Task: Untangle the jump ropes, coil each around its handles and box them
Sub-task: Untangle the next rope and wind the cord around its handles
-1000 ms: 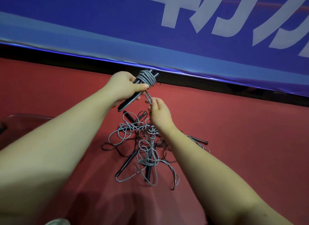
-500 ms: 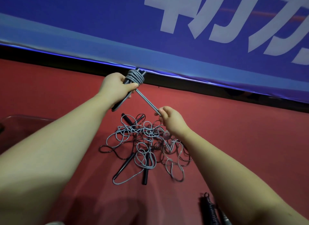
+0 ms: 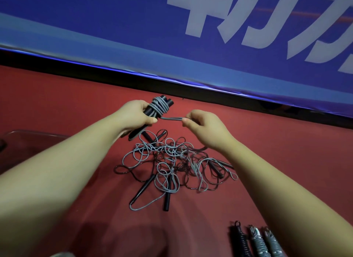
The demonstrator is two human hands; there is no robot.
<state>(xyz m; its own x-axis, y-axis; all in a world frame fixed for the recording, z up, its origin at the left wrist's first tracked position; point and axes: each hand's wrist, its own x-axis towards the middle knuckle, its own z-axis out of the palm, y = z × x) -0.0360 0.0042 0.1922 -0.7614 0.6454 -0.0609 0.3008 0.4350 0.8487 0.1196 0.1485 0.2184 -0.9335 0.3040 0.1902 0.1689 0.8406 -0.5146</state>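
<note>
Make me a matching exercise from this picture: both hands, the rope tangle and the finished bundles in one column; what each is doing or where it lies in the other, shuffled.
Column A
1. left hand
2. right hand
3. tangled jump ropes
4. three coiled bundles

Column B
a. lie loose in a heap on the red floor
b. grips the rope-wrapped black handles
c. lie side by side at the bottom right edge
d. pinches the free grey strand leading off the handles

Pairs: 1-b, 2-d, 3-a, 4-c
</note>
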